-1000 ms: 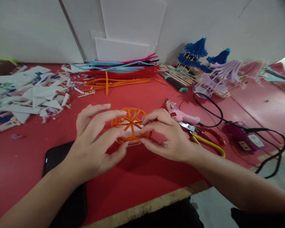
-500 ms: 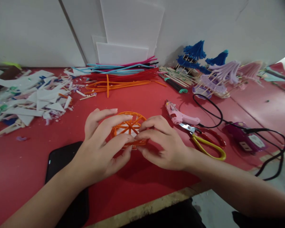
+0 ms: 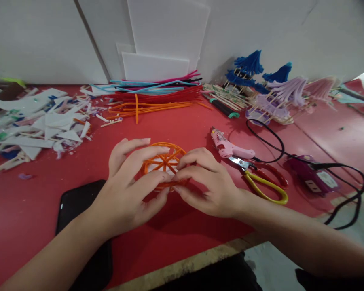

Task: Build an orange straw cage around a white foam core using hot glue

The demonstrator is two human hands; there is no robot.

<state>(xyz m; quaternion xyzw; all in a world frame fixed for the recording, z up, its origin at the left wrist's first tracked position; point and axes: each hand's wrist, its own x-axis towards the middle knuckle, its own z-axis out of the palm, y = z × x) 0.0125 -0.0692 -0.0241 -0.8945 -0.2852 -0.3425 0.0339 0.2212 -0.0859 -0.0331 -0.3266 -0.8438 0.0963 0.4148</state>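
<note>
Between my two hands is a round orange pipe-cleaner frame point(image 3: 165, 163), with strips crossing like spokes over a white base. My left hand point(image 3: 132, 182) grips its left side and near rim, thumb and fingers curled round it. My right hand point(image 3: 204, 182) pinches the near right rim with thumb and fingertips. The fingertips of both hands almost meet at the front edge, where they hide part of the rim. A pink glue gun point(image 3: 230, 147) lies to the right of my right hand, beside scissors point(image 3: 261, 180) with red and yellow handles.
A black phone point(image 3: 81, 202) lies under my left forearm. White scraps point(image 3: 48, 125) cover the left. Behind are orange pipe cleaners point(image 3: 157, 108), a black-and-green cutter point(image 3: 224, 109), blue-roofed models point(image 3: 248, 66) and lilac models point(image 3: 285, 93). A purple power box point(image 3: 312, 176) with black cable stands right.
Both hands keep nearly the same hold on the orange frame. The view has shifted very slightly; nothing else has visibly moved.
</note>
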